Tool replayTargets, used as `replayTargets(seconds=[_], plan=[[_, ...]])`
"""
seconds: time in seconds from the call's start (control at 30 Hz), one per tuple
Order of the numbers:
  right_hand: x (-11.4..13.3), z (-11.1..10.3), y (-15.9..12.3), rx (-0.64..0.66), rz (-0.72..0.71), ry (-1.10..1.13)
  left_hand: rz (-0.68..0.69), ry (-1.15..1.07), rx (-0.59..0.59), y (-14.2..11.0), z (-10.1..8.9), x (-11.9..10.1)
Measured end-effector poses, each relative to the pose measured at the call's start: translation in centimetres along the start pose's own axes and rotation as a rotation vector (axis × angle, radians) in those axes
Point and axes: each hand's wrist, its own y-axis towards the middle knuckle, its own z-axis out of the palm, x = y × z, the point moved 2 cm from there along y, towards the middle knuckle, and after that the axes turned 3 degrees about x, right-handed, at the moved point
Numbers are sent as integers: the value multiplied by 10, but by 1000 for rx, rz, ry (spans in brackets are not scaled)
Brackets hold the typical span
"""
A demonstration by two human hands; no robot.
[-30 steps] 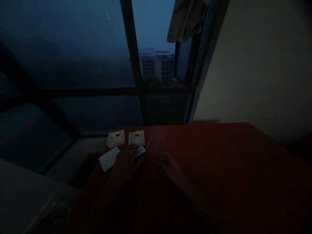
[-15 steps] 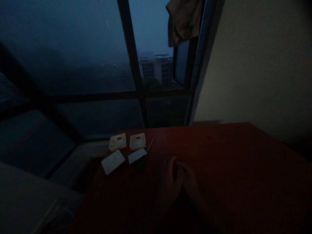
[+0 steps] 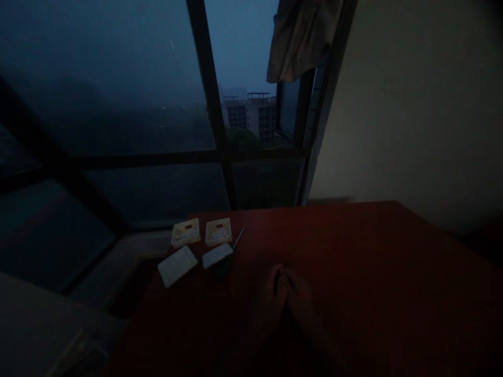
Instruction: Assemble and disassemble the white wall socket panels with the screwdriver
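My left hand (image 3: pixel 270 296) and my right hand (image 3: pixel 299 294) are together over the middle of the table, fingertips meeting in a pinch. Whatever they may hold is too small and dark to make out. To their left lies a screwdriver (image 3: pixel 239 238), its metal shaft pointing away and its dark green handle in shadow. Touching or close to it is a white socket faceplate (image 3: pixel 217 255). A larger white plate (image 3: pixel 177 266) rests at the table's left edge. Behind these stand two open white mounting boxes, a left one (image 3: pixel 186 233) and a right one (image 3: pixel 218 232).
The reddish-brown table (image 3: pixel 353 251) meets a dark-framed window (image 3: pixel 157 157) at the back and a pale wall (image 3: pixel 404 115) at the right. A cloth (image 3: pixel 302 44) hangs by the window's open pane. The room is very dim.
My left hand has left the faceplate and screwdriver and moved right to meet my right hand. Over the last half second both hands have stayed together, fingertips touching. The hanging cloth sways.
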Motion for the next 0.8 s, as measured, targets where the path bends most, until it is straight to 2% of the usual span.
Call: replayTargets(seconds=[0.2,0.47,0.8], plan=[[-3,1,0,2,-3,7,-20,16,-12,0,1,5],[-4,1,0,2,-2,24,-16,-15,3,1,0,-3],[-8,1,0,0,1,21,3,5,28,1,0,0]])
